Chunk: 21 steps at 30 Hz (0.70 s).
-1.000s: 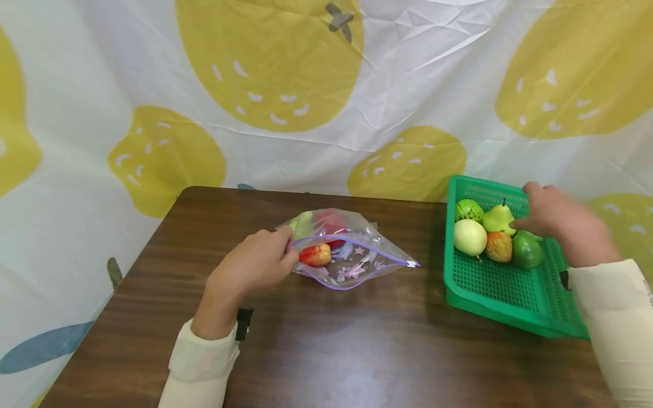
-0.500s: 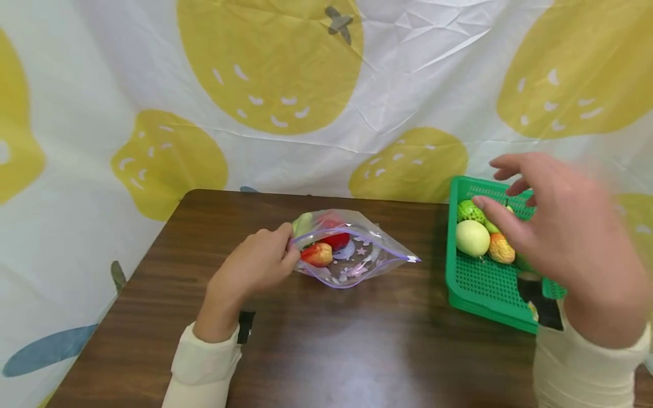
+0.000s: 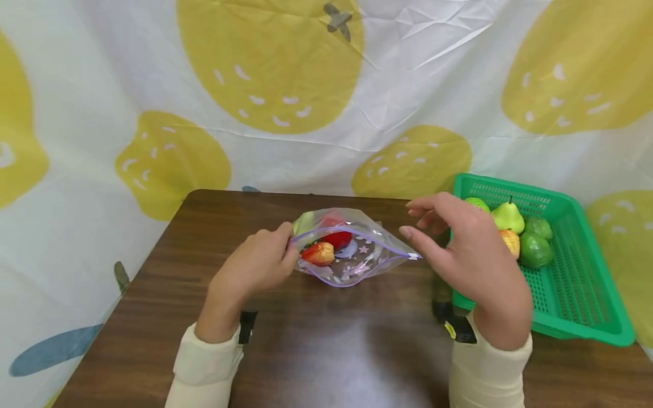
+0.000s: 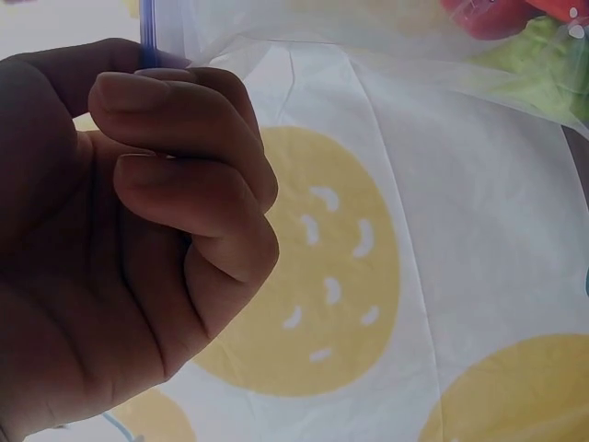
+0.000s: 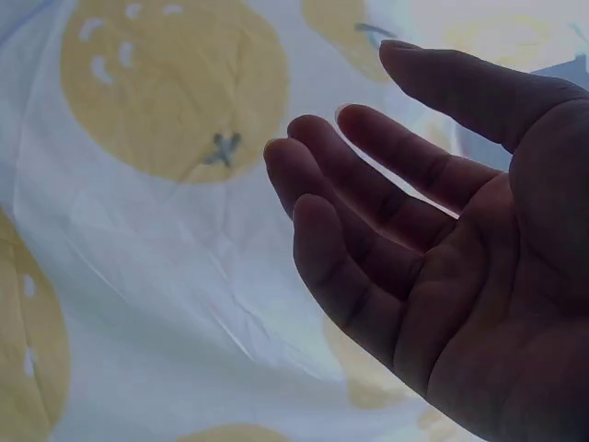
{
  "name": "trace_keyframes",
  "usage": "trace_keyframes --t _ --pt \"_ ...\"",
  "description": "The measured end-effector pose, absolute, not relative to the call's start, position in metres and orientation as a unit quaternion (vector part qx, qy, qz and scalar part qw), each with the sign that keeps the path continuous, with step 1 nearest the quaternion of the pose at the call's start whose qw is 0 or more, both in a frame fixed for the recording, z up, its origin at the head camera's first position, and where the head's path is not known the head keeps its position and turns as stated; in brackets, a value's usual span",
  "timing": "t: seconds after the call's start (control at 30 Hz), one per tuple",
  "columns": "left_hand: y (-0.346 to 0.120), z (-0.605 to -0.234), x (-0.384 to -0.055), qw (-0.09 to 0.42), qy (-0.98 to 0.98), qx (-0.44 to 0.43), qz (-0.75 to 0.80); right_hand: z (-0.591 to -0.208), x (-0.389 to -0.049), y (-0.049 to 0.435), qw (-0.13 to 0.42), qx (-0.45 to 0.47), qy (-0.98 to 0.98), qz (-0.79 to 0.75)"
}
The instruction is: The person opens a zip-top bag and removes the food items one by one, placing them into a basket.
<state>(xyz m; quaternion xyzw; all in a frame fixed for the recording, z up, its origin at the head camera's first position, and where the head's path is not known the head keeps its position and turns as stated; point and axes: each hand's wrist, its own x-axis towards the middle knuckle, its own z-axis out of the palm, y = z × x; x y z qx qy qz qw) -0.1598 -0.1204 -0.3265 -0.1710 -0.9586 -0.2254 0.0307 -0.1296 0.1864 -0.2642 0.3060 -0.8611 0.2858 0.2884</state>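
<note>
My left hand (image 3: pixel 255 260) pinches the left end of a clear zip bag (image 3: pixel 376 245) with a purple seal, lying open-mouthed on the table. In the left wrist view, the purple edge (image 4: pixel 148 32) runs between thumb and fingers. Inside the bag are a red-and-yellow fruit (image 3: pixel 318 254), a bigger red one (image 3: pixel 338 239) and a pale green piece (image 3: pixel 305 222) seen through the plastic. At the bag's right end sits a white slider (image 3: pixel 413 256). My right hand (image 3: pixel 471 255) hovers just right of that slider, thumb and fingers apart. Nothing lies in its palm (image 5: pixel 488 285) in the right wrist view.
A green basket (image 3: pixel 607 283) stands at the right, partly behind my right hand. It holds a pear (image 3: pixel 508 218), a dark green fruit (image 3: pixel 535 250), an orange-yellow fruit (image 3: pixel 511 242) and others. A lemon-print cloth (image 3: pixel 306 153) hangs behind the brown table (image 3: pixel 326 340).
My right hand has come left from above the basket to beside the slider end of the bag, uncovering the basket's right side. My left hand keeps its pinch on the bag.
</note>
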Motion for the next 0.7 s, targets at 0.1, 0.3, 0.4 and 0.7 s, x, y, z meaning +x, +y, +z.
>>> trace_keyframes --t 0.1,0.3,0.4,0.7 --pt "-0.120 -0.328 -0.159 0.035 -0.959 -0.173 -0.224 -0.268 -0.138 0.176 0.234 0.317 -0.878 0.271" --pt "-0.120 -0.329 -0.159 0.049 -0.958 -0.176 -0.219 -0.280 -0.143 0.139 0.160 0.374 -0.893 0.194" --pt "-0.120 -0.328 -0.160 0.058 -0.958 -0.179 -0.217 -0.291 -0.150 0.118 0.141 0.391 -0.896 0.155" --pt "-0.119 -0.327 -0.161 0.051 -0.959 -0.178 -0.215 -0.333 -0.181 0.078 0.093 0.396 -0.908 0.103"
